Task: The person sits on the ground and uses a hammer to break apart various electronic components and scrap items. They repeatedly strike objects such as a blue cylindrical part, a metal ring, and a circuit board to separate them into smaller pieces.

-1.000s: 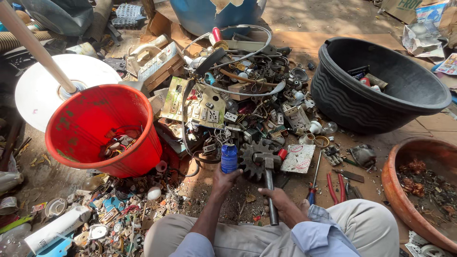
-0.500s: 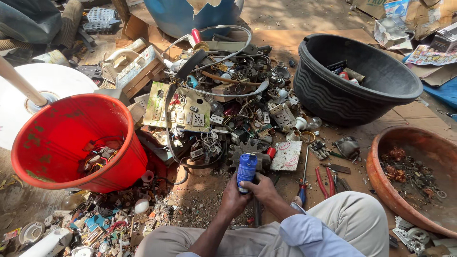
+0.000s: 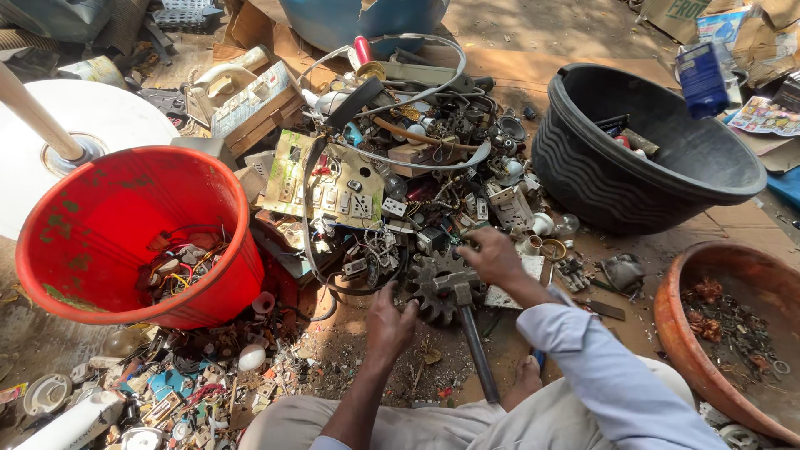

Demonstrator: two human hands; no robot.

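Note:
My left hand [image 3: 389,323] rests low on the ground at the near edge of the scrap pile [image 3: 417,167], fingers spread, touching small parts beside a dark toothed gear [image 3: 433,287]. My right hand [image 3: 493,255] reaches palm-down into the pile just above the gear, its fingers curled over small metal pieces; whether it grips one is hidden. A hammer [image 3: 473,337] lies between my arms, its head against the gear. A blue cylinder [image 3: 700,79] is in mid-air above the far rim of the black tub [image 3: 583,183].
A red bucket [image 3: 100,250] with wires in it stands at the left, before a white disc on a pole [image 3: 83,117]. A brown clay bowl [image 3: 675,325] of rusty bits sits at the right. Small scrap litters the ground at lower left [image 3: 167,392].
The blue cylinder, held in both hands half a second ago, has left them and is airborne over the black tub. Both hands have moved back to the scrap around the gear.

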